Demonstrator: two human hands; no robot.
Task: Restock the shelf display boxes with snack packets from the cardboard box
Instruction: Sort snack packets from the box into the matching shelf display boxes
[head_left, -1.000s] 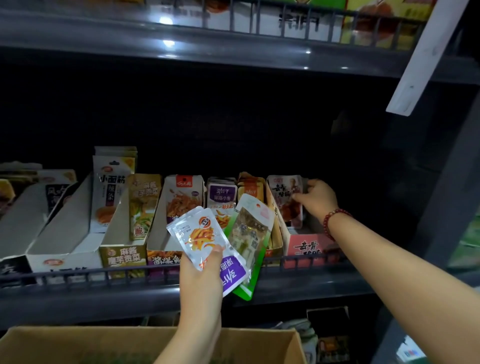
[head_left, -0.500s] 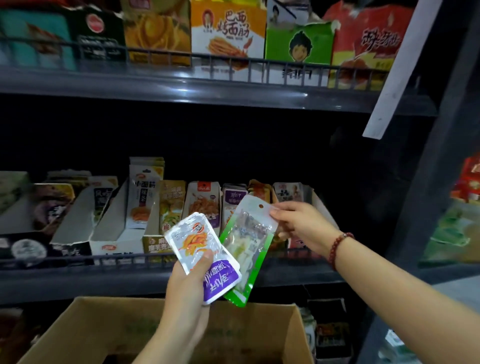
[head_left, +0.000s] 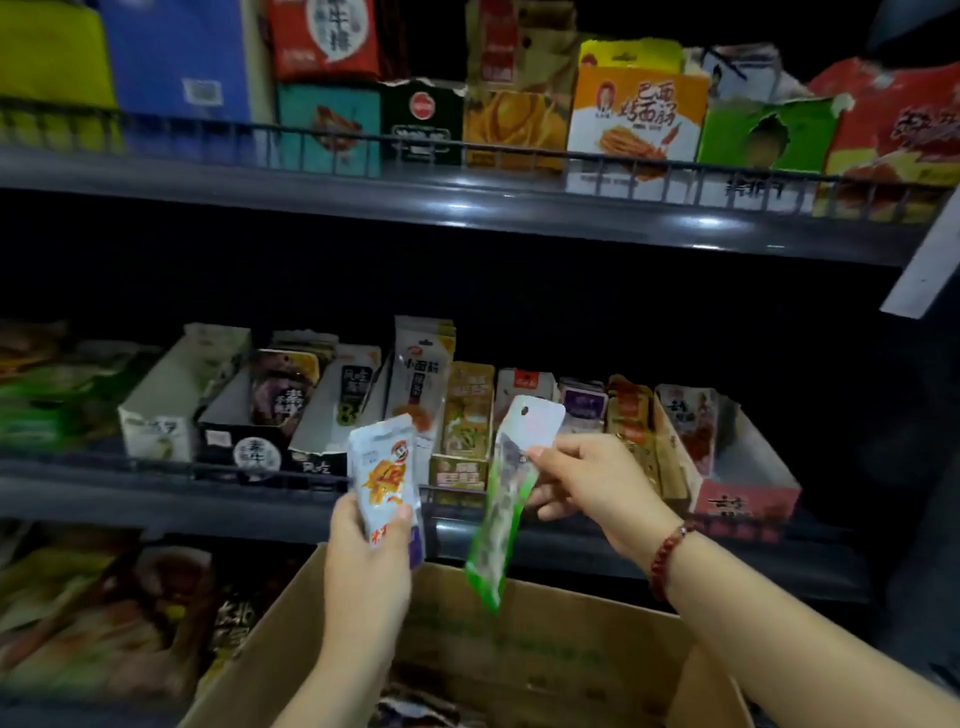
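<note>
Nearest, at six o'clock, the open cardboard box (head_left: 545, 649) sits below both hands. The left hand (head_left: 371, 545) grips a white packet (head_left: 387, 467) with orange print, upright. At its three o'clock, the right hand (head_left: 592, 480) pinches a green-edged packet (head_left: 506, 499) hanging tilted over the box. Beyond, at twelve o'clock, display boxes (head_left: 748, 467) line the middle shelf (head_left: 156, 499), with more cartons on the upper shelf (head_left: 467, 202).

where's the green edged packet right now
In the head view, right of centre: the right hand pinches the green-edged packet, hanging before the middle shelf rail above the cardboard box.
</note>
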